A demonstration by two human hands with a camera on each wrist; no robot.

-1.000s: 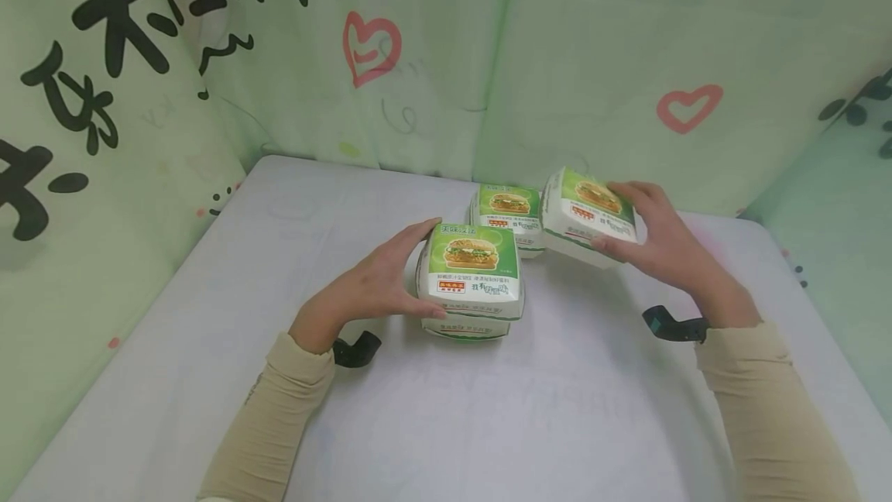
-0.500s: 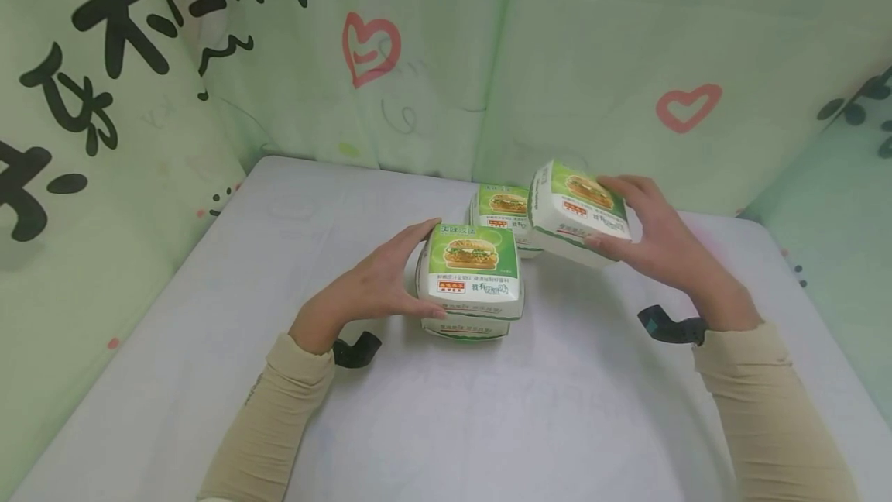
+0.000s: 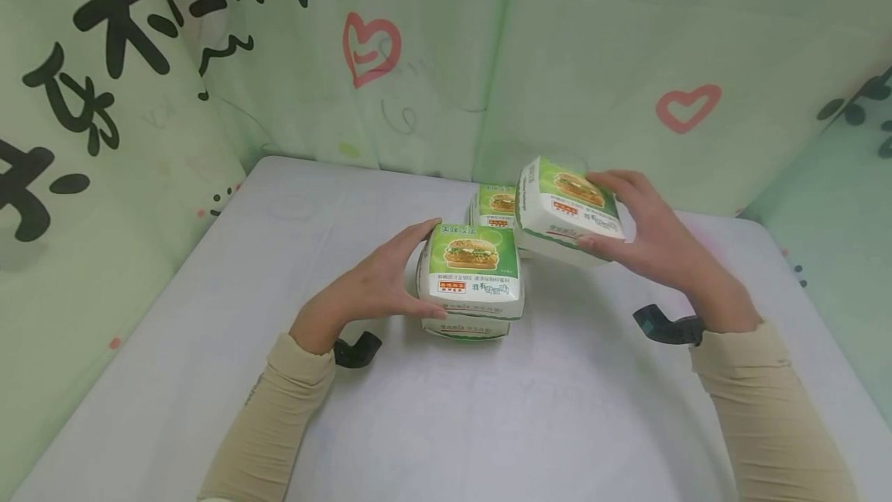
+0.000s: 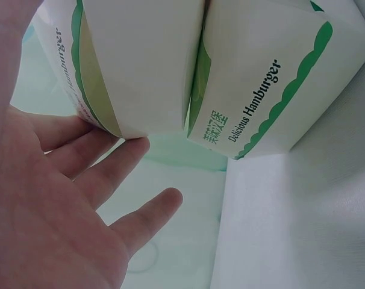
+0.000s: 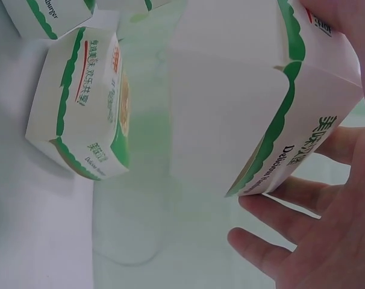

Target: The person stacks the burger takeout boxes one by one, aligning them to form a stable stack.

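My left hand (image 3: 369, 285) grips a white-and-green hamburger box (image 3: 474, 273) by its left side, thumb at the front and fingers behind. That box sits right over a second hamburger box (image 3: 465, 328); in the left wrist view the lower box (image 4: 261, 84) shows close against it. Off the table, my right hand (image 3: 658, 235) holds a third hamburger box (image 3: 573, 211), slightly tilted, thumb in front and fingers at the back edge. Behind it stands another hamburger box (image 3: 493, 204), partly hidden in the head view; the right wrist view shows this box (image 5: 80, 108) standing on the table.
The table (image 3: 557, 417) has a white cover. Green curtains (image 3: 592, 45) with black lettering and red hearts hang along its back and sides. A black wrist camera mount (image 3: 357, 348) juts from the left wrist, and a similar mount (image 3: 665, 325) from the right.
My right hand has carried its hamburger box left and slightly up, so it covers more of the box behind. The left hand and its box have stayed in place.
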